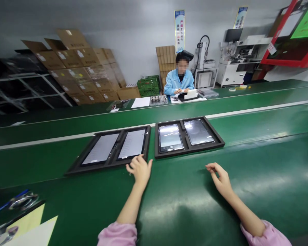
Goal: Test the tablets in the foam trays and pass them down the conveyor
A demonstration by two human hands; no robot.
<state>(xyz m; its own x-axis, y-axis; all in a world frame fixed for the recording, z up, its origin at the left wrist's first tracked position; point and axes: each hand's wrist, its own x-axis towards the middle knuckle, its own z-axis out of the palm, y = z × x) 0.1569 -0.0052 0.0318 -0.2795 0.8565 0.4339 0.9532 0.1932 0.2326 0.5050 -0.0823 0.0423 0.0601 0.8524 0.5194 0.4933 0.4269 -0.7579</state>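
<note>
My left hand (140, 170) is at the near edge of the left black foam tray (115, 149), its fingers apart and nothing in them. I cannot tell whether the fingertips touch the tray. Two tablets with lit pale screens lie in it, one tablet (131, 144) by my hand and another tablet (100, 149) farther left. My right hand (220, 179) hovers over the green bench, thumb apart from loosely bent fingers, holding nothing visible. Beyond it sits the right black foam tray (182, 136), carrying a lit tablet (170, 138) and a dark-screened, film-covered tablet (199, 132).
Papers (32, 227), a blue pen (9, 202) and clear plastic wrap lie at the lower left. Behind the trays runs a white strip (246, 111). Across the bench sits a co-worker in blue (179, 82), near a box of small parts (158, 100). Cardboard boxes (79, 75) are stacked behind.
</note>
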